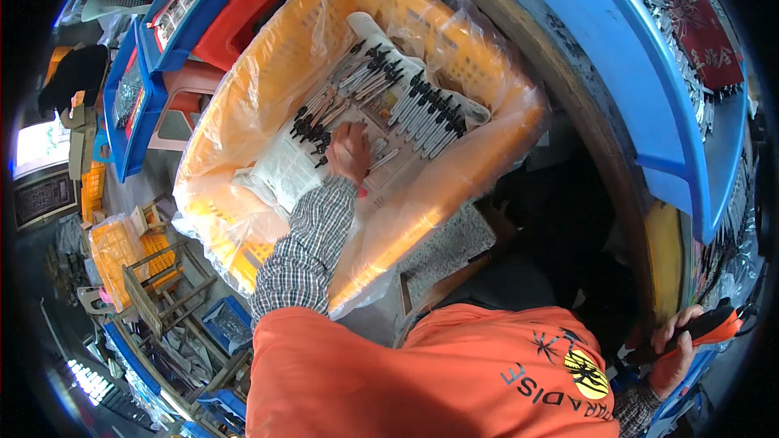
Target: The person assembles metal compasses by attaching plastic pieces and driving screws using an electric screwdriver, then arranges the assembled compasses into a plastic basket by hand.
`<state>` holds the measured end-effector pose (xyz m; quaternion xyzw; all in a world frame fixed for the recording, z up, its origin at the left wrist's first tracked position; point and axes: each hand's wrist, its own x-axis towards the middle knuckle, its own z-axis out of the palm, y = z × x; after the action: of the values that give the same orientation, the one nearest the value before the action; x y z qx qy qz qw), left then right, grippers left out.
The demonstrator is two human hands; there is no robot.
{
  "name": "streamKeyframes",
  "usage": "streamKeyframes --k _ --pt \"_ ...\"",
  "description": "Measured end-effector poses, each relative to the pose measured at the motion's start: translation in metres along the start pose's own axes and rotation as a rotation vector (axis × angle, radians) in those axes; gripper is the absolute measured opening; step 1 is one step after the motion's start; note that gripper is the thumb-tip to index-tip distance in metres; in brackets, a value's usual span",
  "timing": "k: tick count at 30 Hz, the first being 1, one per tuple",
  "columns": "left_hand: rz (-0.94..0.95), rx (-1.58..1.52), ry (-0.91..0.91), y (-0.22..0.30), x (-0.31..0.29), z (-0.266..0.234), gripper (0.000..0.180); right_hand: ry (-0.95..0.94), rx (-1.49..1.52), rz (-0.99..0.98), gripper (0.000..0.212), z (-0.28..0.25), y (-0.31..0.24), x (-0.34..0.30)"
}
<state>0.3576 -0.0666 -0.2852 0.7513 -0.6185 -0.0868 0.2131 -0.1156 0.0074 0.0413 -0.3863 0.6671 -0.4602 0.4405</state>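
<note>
My left hand [349, 151] reaches down into a yellow plastic basket [260, 73] lined with clear film. Its fingers are curled over slim pieces on the paper; whatever lies under them is hidden. Beside it, rows of slim silver pieces with black ends [428, 116] lie on printed paper [288, 172]. Another group of the same pieces [369, 73] spreads beyond the hand. At the lower right my right hand [677, 349] is closed around a black-and-orange handheld object [704, 329], whose kind I cannot make out.
A long blue tray [649, 73] holding many metal pieces stands along the right on a wooden-edged bench [568, 57]. Red stools [243, 20] and blue bins [128, 109] are at the upper left. A wooden frame [162, 288] stands lower left. A grey speckled slab [446, 251] lies under the basket.
</note>
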Motion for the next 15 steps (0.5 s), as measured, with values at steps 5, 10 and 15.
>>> streamKeyframes --k 5,10,15 --pt "-0.016 0.042 0.101 0.002 0.044 0.018 0.015 -0.124 0.122 0.016 0.035 -0.012 0.002 0.004" --pt "0.000 0.081 0.133 -0.002 0.059 0.035 0.010 -0.180 0.159 0.050 0.035 -0.024 0.005 0.010" --pt "0.012 0.147 0.152 -0.010 0.056 0.046 0.010 -0.186 0.157 0.054 0.036 -0.023 0.004 0.013"
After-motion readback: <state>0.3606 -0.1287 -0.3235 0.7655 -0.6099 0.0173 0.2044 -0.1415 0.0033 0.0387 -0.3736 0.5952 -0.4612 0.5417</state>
